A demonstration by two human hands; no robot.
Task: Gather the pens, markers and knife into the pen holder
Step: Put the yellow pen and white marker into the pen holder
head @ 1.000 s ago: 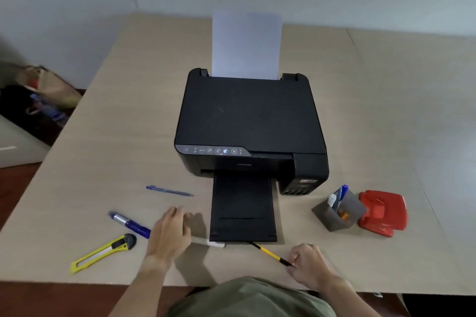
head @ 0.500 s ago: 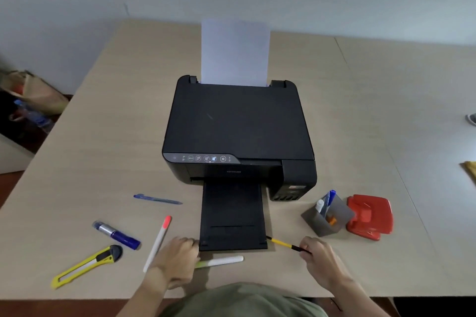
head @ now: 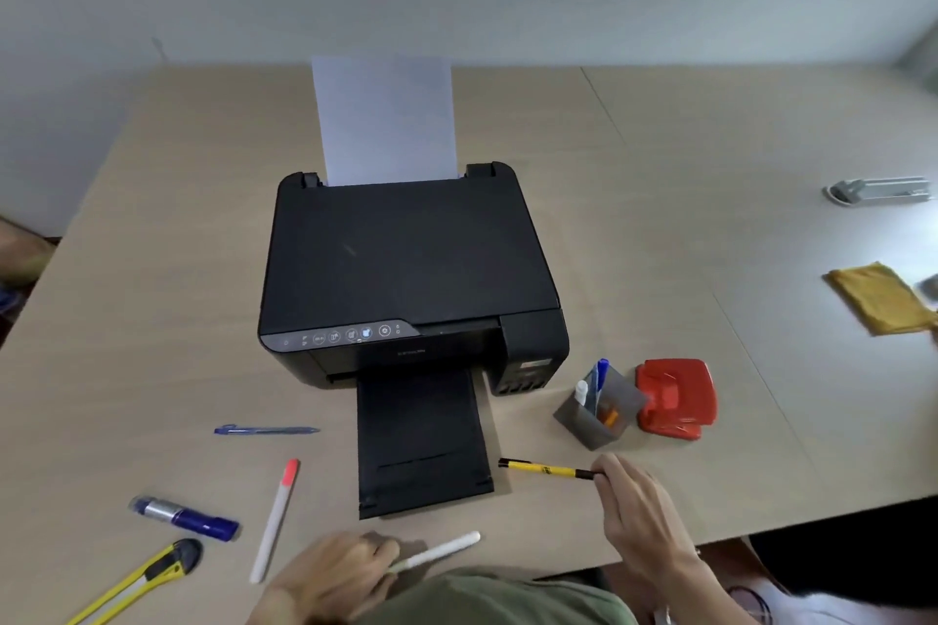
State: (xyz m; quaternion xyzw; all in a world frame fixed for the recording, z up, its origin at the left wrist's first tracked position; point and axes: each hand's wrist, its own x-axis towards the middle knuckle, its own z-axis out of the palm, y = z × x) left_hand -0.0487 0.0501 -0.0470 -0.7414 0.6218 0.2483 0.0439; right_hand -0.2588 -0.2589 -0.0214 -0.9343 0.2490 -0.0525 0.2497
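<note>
Pale wood-grain bench runs up to a plain grey wall, with a black printer planted in the middle, its output tray reaching toward the person. That tray splits the clutter into two sides, which probably explains why each of the hands works its own half.

Right of the tray, the right hand has its fingers closed around the dark end of a yellow pen, the free end pointing left; held by one end like this, it looks ready to be swung over and dropped into the grey pen holder nearby. This holder stands just beside a red hole punch and already carries a few pens upright.

At the near edge, the left hand pinches one end of a white marker.

Loose on the left lie a blue pen, a red-tipped marker, a thick blue marker and a yellow knife, all well apart from the holder.
</note>
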